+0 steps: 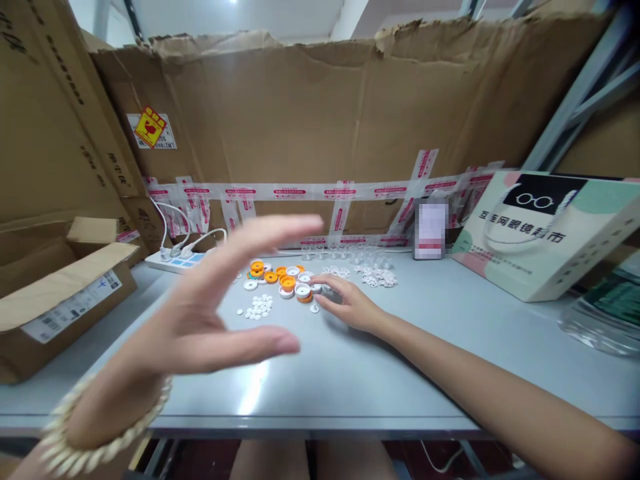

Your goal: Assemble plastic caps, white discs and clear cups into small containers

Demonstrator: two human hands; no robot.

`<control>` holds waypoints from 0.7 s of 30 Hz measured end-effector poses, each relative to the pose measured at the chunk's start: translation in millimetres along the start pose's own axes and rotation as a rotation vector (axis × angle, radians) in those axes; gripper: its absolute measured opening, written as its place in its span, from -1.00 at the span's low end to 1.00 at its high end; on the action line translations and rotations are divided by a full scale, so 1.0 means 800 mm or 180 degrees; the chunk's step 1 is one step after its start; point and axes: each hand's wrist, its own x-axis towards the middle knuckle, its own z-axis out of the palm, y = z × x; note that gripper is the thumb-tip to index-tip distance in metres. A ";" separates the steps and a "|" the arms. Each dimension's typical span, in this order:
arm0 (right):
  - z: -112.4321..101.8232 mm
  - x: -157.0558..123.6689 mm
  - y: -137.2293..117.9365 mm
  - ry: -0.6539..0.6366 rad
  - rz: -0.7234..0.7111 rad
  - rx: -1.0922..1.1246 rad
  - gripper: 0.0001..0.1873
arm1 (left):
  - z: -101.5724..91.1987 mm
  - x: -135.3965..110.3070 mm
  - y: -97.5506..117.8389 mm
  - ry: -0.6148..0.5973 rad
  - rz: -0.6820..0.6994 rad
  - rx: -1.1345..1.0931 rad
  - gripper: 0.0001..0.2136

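My left hand (200, 313) is raised close to the camera above the grey table (350, 373), fingers stretched out and thumb apart, holding nothing; a beaded bracelet circles its wrist. My right hand (345, 300) reaches out flat on the table, its fingertips touching small parts beside a pile of orange and white rings (285, 280). A cluster of tiny white discs (257, 307) lies left of it. White gear-like pieces (375, 275) and small clear parts (345, 253) lie behind it.
An open cardboard box (55, 293) sits at the left. A white power strip (175, 260) with plugs lies at the back left. A printed paper bag (545, 233) leans at the right, next to clear plastic (600, 320). Taped cardboard (320, 133) walls the back.
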 end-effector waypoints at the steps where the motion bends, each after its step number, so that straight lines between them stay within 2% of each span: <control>1: 0.001 0.000 0.001 0.0002 -0.0046 0.0010 -0.71 | 0.004 0.004 -0.002 -0.0041 0.0004 0.0012 -0.76; 7: 0.004 -0.002 0.011 -0.0032 -0.0234 0.0012 -0.70 | 0.056 0.043 -0.020 -0.0402 0.0093 0.0093 -0.79; 10: 0.005 -0.004 0.012 0.0006 -0.0194 -0.0021 -0.69 | 0.071 0.054 -0.032 -0.0424 0.0111 0.0181 -0.80; 15: 0.001 -0.005 0.008 -0.0031 -0.0140 -0.0272 -0.73 | 0.064 0.046 -0.044 -0.0392 0.0057 0.0506 -0.81; 21: 0.004 -0.008 0.005 -0.0484 0.0141 -0.0543 -0.87 | 0.050 0.036 -0.057 -0.0104 -0.0129 0.0734 -0.80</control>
